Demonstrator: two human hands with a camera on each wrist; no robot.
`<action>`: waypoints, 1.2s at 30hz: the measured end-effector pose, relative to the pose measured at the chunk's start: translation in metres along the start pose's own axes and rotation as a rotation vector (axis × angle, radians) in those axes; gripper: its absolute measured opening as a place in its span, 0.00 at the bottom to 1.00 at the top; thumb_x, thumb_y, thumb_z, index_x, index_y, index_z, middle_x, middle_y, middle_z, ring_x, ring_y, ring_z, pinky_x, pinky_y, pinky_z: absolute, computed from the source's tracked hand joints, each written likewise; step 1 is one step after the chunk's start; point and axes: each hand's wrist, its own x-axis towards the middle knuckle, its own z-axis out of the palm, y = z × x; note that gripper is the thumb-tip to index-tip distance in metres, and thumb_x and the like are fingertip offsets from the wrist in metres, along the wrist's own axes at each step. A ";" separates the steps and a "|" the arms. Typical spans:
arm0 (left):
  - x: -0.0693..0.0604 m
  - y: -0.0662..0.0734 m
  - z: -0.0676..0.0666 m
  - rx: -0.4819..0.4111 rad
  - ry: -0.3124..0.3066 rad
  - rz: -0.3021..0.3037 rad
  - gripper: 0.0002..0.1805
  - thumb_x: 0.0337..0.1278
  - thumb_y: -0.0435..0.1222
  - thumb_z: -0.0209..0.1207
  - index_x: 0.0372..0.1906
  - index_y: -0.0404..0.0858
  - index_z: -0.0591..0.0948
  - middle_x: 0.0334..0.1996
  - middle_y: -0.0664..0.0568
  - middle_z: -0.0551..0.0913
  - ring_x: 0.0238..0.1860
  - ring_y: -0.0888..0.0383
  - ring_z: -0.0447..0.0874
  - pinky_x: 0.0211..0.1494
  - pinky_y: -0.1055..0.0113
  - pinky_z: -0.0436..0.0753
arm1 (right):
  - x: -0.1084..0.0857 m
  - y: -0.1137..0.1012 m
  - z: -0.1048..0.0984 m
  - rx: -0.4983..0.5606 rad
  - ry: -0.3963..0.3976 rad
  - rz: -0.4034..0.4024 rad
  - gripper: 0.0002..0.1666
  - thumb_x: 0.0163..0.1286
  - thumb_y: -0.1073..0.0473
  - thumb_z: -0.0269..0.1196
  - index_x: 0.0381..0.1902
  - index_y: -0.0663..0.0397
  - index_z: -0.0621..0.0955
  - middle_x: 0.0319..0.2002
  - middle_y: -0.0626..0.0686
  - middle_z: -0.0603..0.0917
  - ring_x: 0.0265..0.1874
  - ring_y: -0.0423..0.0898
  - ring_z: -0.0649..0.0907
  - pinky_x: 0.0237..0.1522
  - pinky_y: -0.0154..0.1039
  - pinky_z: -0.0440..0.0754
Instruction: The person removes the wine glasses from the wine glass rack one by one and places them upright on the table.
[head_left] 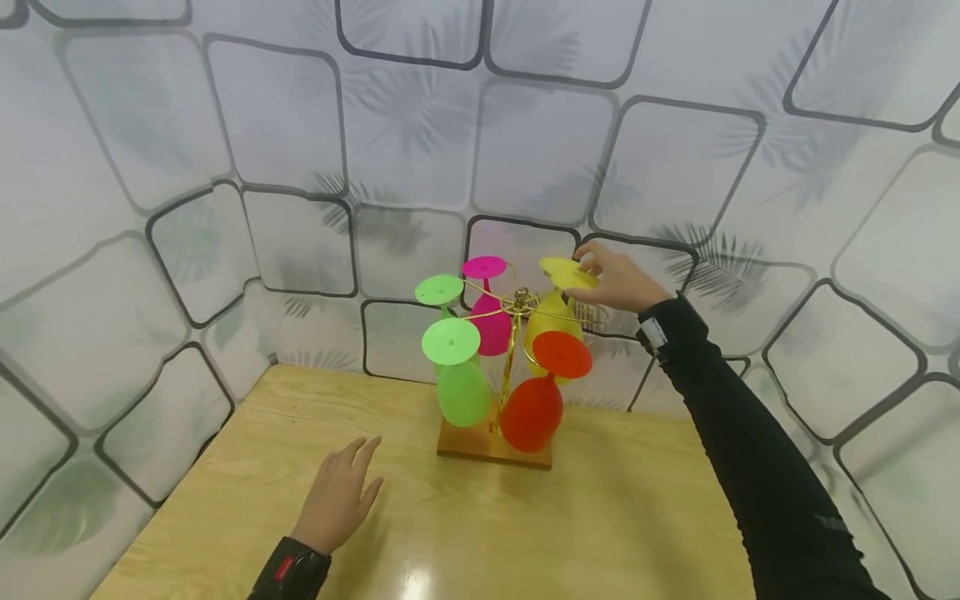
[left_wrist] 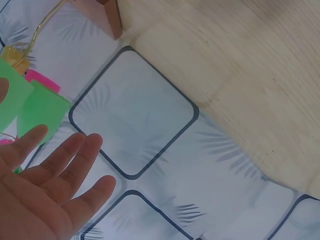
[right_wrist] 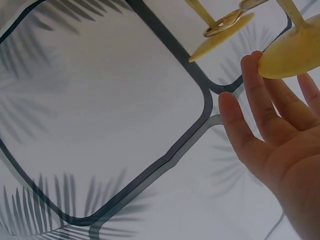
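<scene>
In the head view, my right hand (head_left: 618, 279) has thumb and fingers around the edge of a yellow goblet's round foot (head_left: 576, 276). The right wrist view shows my fingertips against that yellow foot (right_wrist: 292, 52), with another yellow foot (right_wrist: 222, 37) beside it. The yellow bowls (head_left: 553, 321) overlap below. A gold rack (head_left: 510, 362) also carries upside-down green goblets (head_left: 463, 396), a magenta goblet (head_left: 492, 329) and a red goblet (head_left: 532, 414). My left hand (head_left: 337, 496), fingers spread and empty, hovers over the table, left of the rack.
The rack's wooden base (head_left: 495, 450) stands near the back edge of a light wooden table (head_left: 622, 517). Thin gold rings (head_left: 596, 315) stick out at the rack's right. A patterned cloth (head_left: 405, 167) rises behind the table and along its left side.
</scene>
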 end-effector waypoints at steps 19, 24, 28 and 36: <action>-0.008 0.008 0.014 -0.057 -0.055 0.051 0.33 0.48 0.36 0.67 0.61 0.35 0.71 0.53 0.35 0.76 0.53 0.38 0.77 0.59 0.40 0.73 | -0.093 0.042 -0.027 -0.131 0.011 0.103 0.40 0.58 0.50 0.67 0.64 0.57 0.65 0.55 0.69 0.75 0.53 0.65 0.75 0.51 0.59 0.76; -0.011 0.017 0.023 -0.075 -0.075 0.084 0.32 0.48 0.37 0.67 0.60 0.35 0.72 0.53 0.35 0.77 0.52 0.39 0.77 0.60 0.41 0.73 | -0.133 0.039 -0.014 -0.201 -0.039 0.014 0.39 0.53 0.56 0.70 0.62 0.57 0.70 0.49 0.64 0.80 0.47 0.60 0.79 0.46 0.54 0.80; -0.013 0.026 0.029 -0.098 -0.101 0.101 0.30 0.49 0.37 0.67 0.59 0.35 0.72 0.53 0.35 0.77 0.53 0.40 0.77 0.60 0.41 0.72 | -0.165 0.029 0.003 -0.215 -0.082 -0.034 0.39 0.51 0.57 0.71 0.62 0.56 0.72 0.49 0.60 0.80 0.42 0.52 0.78 0.38 0.43 0.79; -0.019 0.037 0.034 -0.098 -0.198 0.099 0.28 0.53 0.38 0.64 0.60 0.37 0.71 0.55 0.38 0.76 0.57 0.42 0.75 0.62 0.42 0.71 | -0.200 -0.009 0.044 -0.196 -0.100 -0.211 0.42 0.43 0.59 0.72 0.61 0.41 0.74 0.47 0.50 0.74 0.43 0.43 0.71 0.38 0.37 0.77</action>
